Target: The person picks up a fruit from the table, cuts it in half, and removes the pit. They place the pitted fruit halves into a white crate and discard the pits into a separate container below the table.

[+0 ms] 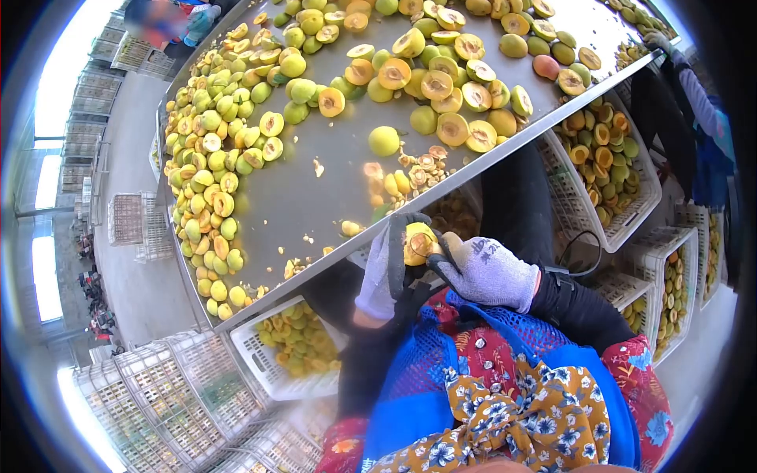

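Observation:
Both my hands wear light grey-purple gloves with dark palms and meet just off the near edge of the metal table (pixel 315 193). My left hand (pixel 386 264) is wrapped round a yellow-green fruit half (pixel 418 243), its cut face turned up. The fingers of my right hand (pixel 481 268) are pressed together at the right side of that fruit; whatever they grip is too small to make out. On the table beyond lie a whole green fruit (pixel 384 140), a pile of pits and scraps (pixel 422 169), and many halved fruits (pixel 452 128).
A long pile of fruit (pixel 206 181) runs along the table's left side. Crates of fruit stand below at lower left (pixel 276 386) and right (pixel 623 236). Stacked crates (pixel 169 394) fill the lower left. A co-worker's gloved hand (pixel 656 43) rests at the far right edge.

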The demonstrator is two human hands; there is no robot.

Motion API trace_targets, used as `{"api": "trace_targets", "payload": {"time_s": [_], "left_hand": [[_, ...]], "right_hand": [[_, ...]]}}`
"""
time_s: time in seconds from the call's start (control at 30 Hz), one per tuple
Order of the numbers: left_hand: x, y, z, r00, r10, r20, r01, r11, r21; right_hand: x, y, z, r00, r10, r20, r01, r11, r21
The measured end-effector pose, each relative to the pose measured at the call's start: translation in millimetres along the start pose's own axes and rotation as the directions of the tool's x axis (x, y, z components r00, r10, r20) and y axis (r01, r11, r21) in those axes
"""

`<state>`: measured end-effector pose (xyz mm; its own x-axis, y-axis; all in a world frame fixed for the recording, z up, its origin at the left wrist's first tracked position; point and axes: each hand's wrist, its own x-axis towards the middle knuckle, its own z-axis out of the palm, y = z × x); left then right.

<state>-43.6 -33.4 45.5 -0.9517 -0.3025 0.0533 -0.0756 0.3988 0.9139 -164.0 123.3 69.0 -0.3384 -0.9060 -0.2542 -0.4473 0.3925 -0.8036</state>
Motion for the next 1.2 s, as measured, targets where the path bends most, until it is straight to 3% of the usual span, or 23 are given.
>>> {"api": "trace_targets", "payload": {"time_s": [0.07, 0.2, 0.27, 0.33, 0.4, 0.43, 0.5, 0.53, 0.57, 0.67, 0.7, 0.8, 0.83, 0.87, 0.9, 0.93, 0.97, 1.0, 1.07, 1.1, 1.13, 1.2], "left_hand": [[-6, 2, 5, 0.992, 0.11, -0.055, -0.101, 0.985, 0.137], [-11, -3, 11, 0.98, 0.17, -0.107, -0.113, 0.905, 0.411], [-11, 1, 20, 0.969, 0.17, -0.178, -0.07, 0.885, 0.461], [-10, 3, 25, 0.965, -0.04, -0.26, 0.109, 0.96, 0.256], [-8, 5, 31, 0.941, -0.139, -0.307, 0.192, 0.97, 0.149], [-8, 6, 34, 0.935, -0.129, -0.329, 0.188, 0.97, 0.153], [-7, 6, 40, 0.927, -0.142, -0.347, 0.172, 0.983, 0.058], [-7, 3, 43, 0.925, -0.165, -0.342, 0.159, 0.986, -0.046], [-7, 0, 45, 0.923, -0.188, -0.335, 0.145, 0.978, -0.15], [-3, -3, 43, 0.958, -0.237, -0.16, 0.129, 0.858, -0.498], [1, -5, 44, 0.951, -0.291, -0.106, 0.173, 0.782, -0.598], [0, 2, 44, 0.957, -0.208, -0.204, 0.088, 0.875, -0.477], [-3, 1, 42, 0.945, -0.222, -0.241, 0.094, 0.888, -0.45], [-13, -15, 38, 0.908, -0.296, -0.295, 0.138, 0.879, -0.456], [-29, -21, 24, 0.921, -0.174, -0.347, 0.116, 0.977, -0.18], [-45, -26, 9, 0.918, -0.046, -0.394, 0.111, 0.983, 0.143], [-59, -31, -6, 0.898, 0.08, -0.433, 0.124, 0.898, 0.423], [-86, -45, -33, 0.895, 0.068, -0.441, 0.226, 0.783, 0.579], [-148, -67, -84, 0.783, -0.217, -0.584, 0.606, 0.48, 0.634], [-180, -78, -109, 0.693, -0.35, -0.63, 0.719, 0.269, 0.641], [-166, -58, -109, 0.596, -0.387, -0.704, 0.798, 0.183, 0.575], [-106, 0, -106, 0.378, -0.421, -0.825, 0.91, 0.004, 0.415]], "right_hand": [[-2, 1, 3, 0.999, -0.018, 0.035, 0.019, 0.999, -0.047], [-4, 0, 8, 0.994, 0.017, 0.107, -0.014, 1.0, -0.027], [-4, 10, 16, 0.992, -0.046, 0.115, 0.026, 0.984, 0.174], [-4, 20, 19, 0.978, -0.153, 0.14, 0.097, 0.935, 0.34], [-2, 29, 17, 0.936, -0.301, 0.18, 0.186, 0.861, 0.473], [-3, 30, 18, 0.896, -0.135, 0.423, -0.262, 0.607, 0.75], [-10, 22, 12, 0.875, -0.06, 0.48, -0.444, 0.293, 0.847], [-11, 30, 17, 0.803, -0.182, 0.567, -0.587, -0.08, 0.806], [-11, 37, 22, 0.709, -0.3, 0.639, -0.701, -0.4, 0.59], [-5, 57, 49, 0.638, -0.595, 0.489, -0.76, -0.587, 0.278], [-3, 56, 52, 0.655, -0.616, 0.438, -0.749, -0.605, 0.269], [-7, 46, 52, 0.699, -0.614, 0.368, -0.715, -0.607, 0.345], [-20, 19, 31, 0.782, -0.376, 0.497, -0.617, -0.579, 0.534], [-27, 17, 23, 0.776, -0.443, 0.449, -0.628, -0.471, 0.62], [-33, 15, 14, 0.764, -0.507, 0.399, -0.609, -0.363, 0.705], [-30, 11, 5, 0.789, -0.46, 0.408, -0.572, -0.305, 0.761], [-28, 6, -5, 0.811, -0.412, 0.416, -0.537, -0.24, 0.809], [-20, 24, -2, 0.802, -0.256, 0.54, -0.557, 0.005, 0.83], [-9, 35, 18, 0.936, -0.078, 0.344, -0.282, 0.421, 0.862], [-6, 43, 20, 0.937, -0.068, 0.343, -0.244, 0.575, 0.781], [-3, 48, 28, 0.906, 0.035, 0.422, -0.366, 0.564, 0.74], [5, 63, 54, 0.938, 0.131, 0.32, -0.294, 0.791, 0.537]]}}
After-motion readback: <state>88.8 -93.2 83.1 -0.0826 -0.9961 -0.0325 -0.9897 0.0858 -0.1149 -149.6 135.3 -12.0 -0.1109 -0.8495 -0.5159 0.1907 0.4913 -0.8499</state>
